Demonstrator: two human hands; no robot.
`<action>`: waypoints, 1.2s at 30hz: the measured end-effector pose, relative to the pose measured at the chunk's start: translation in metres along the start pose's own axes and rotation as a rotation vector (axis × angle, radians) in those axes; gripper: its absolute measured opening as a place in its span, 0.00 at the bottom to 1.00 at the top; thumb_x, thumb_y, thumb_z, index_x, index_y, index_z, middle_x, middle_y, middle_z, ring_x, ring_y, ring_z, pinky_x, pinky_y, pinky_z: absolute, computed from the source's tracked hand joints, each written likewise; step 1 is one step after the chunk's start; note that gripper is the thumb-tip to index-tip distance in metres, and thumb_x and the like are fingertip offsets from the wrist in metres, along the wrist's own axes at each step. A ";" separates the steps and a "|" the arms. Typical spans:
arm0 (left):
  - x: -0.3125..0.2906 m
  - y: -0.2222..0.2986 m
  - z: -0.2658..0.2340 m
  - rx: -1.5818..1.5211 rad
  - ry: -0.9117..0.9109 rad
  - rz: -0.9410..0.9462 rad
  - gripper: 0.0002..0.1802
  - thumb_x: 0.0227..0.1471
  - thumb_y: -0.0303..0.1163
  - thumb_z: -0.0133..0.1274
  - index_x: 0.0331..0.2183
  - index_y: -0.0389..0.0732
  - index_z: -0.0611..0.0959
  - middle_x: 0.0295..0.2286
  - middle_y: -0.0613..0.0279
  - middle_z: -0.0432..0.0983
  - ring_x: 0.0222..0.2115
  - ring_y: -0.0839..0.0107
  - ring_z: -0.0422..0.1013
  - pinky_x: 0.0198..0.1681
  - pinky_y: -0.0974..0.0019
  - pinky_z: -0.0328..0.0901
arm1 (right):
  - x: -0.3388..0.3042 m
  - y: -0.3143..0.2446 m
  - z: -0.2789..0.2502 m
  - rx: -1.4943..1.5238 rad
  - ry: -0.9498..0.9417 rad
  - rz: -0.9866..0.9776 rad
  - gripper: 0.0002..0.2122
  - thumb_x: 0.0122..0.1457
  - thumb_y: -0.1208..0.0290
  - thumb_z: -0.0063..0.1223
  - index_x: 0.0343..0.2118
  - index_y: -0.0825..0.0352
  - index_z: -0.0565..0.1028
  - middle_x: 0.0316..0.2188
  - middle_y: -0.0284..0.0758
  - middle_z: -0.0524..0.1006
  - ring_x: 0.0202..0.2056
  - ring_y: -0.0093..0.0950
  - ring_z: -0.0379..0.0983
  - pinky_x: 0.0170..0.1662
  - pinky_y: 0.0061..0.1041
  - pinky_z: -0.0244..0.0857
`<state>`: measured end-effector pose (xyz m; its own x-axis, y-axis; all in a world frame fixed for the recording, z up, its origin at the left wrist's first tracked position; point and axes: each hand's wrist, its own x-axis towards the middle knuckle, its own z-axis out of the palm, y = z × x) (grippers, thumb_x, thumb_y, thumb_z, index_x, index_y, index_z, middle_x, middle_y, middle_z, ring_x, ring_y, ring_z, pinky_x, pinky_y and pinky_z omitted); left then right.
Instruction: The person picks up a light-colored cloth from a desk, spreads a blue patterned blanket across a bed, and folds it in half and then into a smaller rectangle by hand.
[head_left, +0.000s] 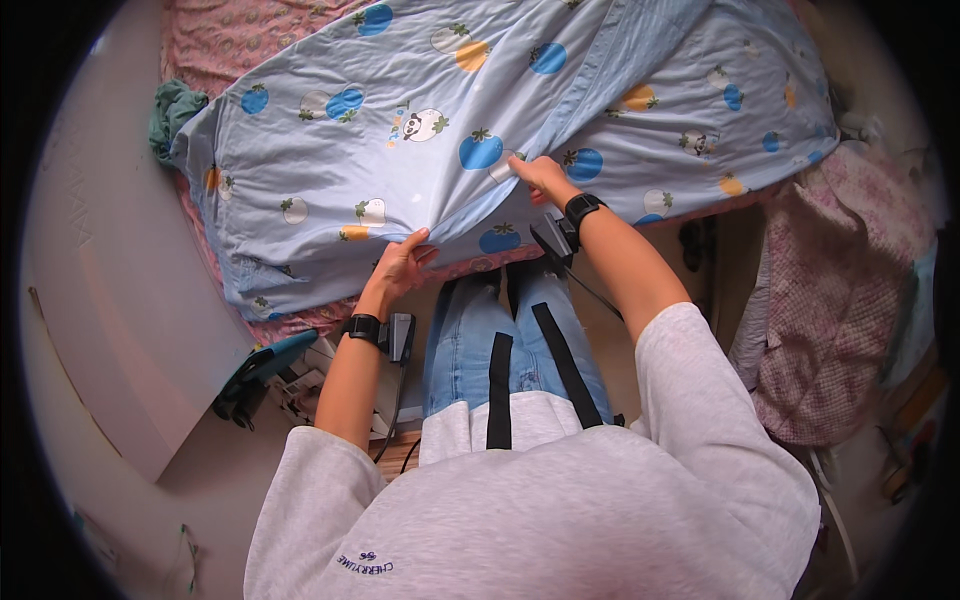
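A light blue duvet cover [350, 180] printed with blue and orange fruit and pandas lies spread over the bed, its surface creased. My left hand [403, 262] pinches its near edge, the thumb on top and the other fingers underneath. Farther right and a little higher, my right hand [540, 178] is closed on a fold of the same edge. Between both hands the edge is lifted and drawn into a slanting fold. A plain blue border strip [610, 75] runs from near my right hand toward the far side. What lies inside the cover is hidden.
Pink patterned bedding [240, 40] shows beneath and beyond the cover. At the left corner sits a bunched green cloth [176, 120]. A pink quilted cover [840, 310] hangs at the right. Below the bed's left edge is a dark teal bag-like item [265, 365], beside a white wall.
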<state>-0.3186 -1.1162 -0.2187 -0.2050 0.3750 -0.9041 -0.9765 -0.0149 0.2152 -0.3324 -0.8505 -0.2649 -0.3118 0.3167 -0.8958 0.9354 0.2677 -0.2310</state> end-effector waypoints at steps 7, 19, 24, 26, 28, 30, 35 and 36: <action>-0.020 -0.001 0.010 -0.136 -0.025 0.142 0.15 0.36 0.29 0.46 0.30 0.31 0.65 0.28 0.59 0.63 0.30 0.71 0.61 0.33 0.67 0.60 | 0.062 0.014 -0.035 0.295 0.465 0.109 0.10 0.38 0.74 0.42 0.25 0.74 0.68 0.28 0.47 0.68 0.32 0.37 0.65 0.33 0.27 0.61; 0.034 -0.044 0.013 -0.389 0.475 0.393 0.08 0.33 0.27 0.47 0.22 0.37 0.67 0.21 0.61 0.65 0.23 0.69 0.64 0.27 0.69 0.62 | 0.022 0.066 -0.292 0.413 0.887 -0.834 0.16 0.45 0.63 0.38 0.21 0.75 0.66 0.17 0.49 0.67 0.23 0.43 0.63 0.25 0.30 0.55; 0.081 -0.086 0.030 -0.487 0.689 0.299 0.11 0.37 0.34 0.46 0.25 0.39 0.67 0.22 0.62 0.65 0.22 0.69 0.65 0.26 0.69 0.63 | 0.026 0.211 -0.259 0.372 0.696 -0.576 0.19 0.47 0.60 0.35 0.19 0.77 0.66 0.14 0.47 0.66 0.21 0.40 0.64 0.25 0.29 0.54; 0.084 -0.092 0.046 -0.555 0.666 0.245 0.11 0.38 0.35 0.45 0.26 0.39 0.67 0.23 0.63 0.66 0.22 0.70 0.65 0.26 0.70 0.63 | 0.035 0.247 -0.244 0.277 0.519 -0.459 0.17 0.47 0.62 0.34 0.19 0.75 0.66 0.13 0.43 0.67 0.18 0.32 0.65 0.23 0.25 0.56; 0.084 -0.107 0.089 -0.237 0.613 0.270 0.10 0.41 0.37 0.42 0.26 0.41 0.67 0.23 0.66 0.66 0.22 0.73 0.65 0.23 0.74 0.62 | 0.049 0.281 -0.230 0.464 0.204 -0.336 0.14 0.48 0.65 0.33 0.21 0.72 0.67 0.13 0.38 0.69 0.16 0.23 0.65 0.20 0.20 0.58; 0.081 -0.145 0.074 0.322 0.460 0.136 0.11 0.40 0.39 0.42 0.20 0.41 0.69 0.15 0.68 0.65 0.18 0.82 0.64 0.17 0.80 0.58 | 0.052 0.296 -0.204 0.250 -0.060 -0.348 0.12 0.48 0.65 0.34 0.25 0.69 0.66 0.14 0.33 0.68 0.15 0.19 0.63 0.17 0.15 0.58; 0.071 -0.252 0.164 1.440 0.071 -0.408 0.36 0.29 0.59 0.41 0.26 0.31 0.73 0.32 0.45 0.64 0.33 0.56 0.62 0.35 0.64 0.56 | 0.012 0.329 -0.167 -0.648 -0.678 0.017 0.27 0.38 0.44 0.37 0.16 0.72 0.68 0.15 0.36 0.69 0.15 0.26 0.64 0.19 0.21 0.60; 0.066 -0.274 0.177 1.574 0.050 -0.454 0.32 0.31 0.56 0.42 0.25 0.33 0.74 0.31 0.47 0.65 0.33 0.57 0.61 0.35 0.63 0.56 | 0.015 0.353 -0.156 -0.685 -0.792 0.058 0.24 0.39 0.46 0.39 0.17 0.70 0.69 0.15 0.34 0.69 0.16 0.24 0.64 0.18 0.20 0.59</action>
<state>-0.0532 -0.9238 -0.2719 0.0301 0.0559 -0.9980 0.0664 0.9961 0.0578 -0.0331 -0.6094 -0.3003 0.1600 -0.2743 -0.9482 0.5738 0.8075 -0.1368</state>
